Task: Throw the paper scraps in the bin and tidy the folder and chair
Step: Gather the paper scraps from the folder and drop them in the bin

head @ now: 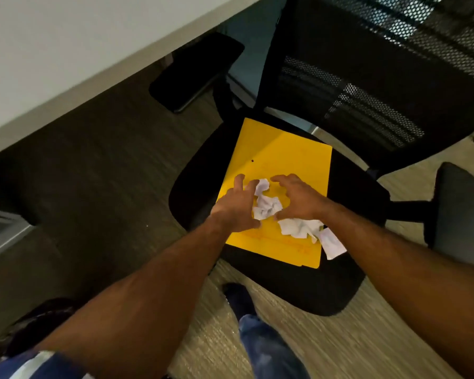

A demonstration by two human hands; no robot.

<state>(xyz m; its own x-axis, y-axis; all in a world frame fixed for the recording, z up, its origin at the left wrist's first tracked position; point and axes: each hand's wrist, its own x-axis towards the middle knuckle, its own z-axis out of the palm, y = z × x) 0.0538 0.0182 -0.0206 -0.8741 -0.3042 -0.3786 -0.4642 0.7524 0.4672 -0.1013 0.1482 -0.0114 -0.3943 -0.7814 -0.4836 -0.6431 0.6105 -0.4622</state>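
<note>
A jeans leg (260, 337) stands on the floor nearest. Beyond it, white paper scraps (298, 228) lie on a yellow folder (279, 157) on the black chair (340, 283) seat. The left hand (237, 207) and right hand (298, 199), fingers spread and curved, cup one crumpled scrap (267, 206) between them. The bench (52, 64) edge runs beyond.

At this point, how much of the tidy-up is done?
Nothing looks finished. The paper scraps lie on the yellow folder, which rests on the chair seat. In hand: the left hand and right hand cup around one clump without gripping it. Left: binning all scraps, including those near the folder's edge, then tidying folder and chair. No bin is visible.
</note>
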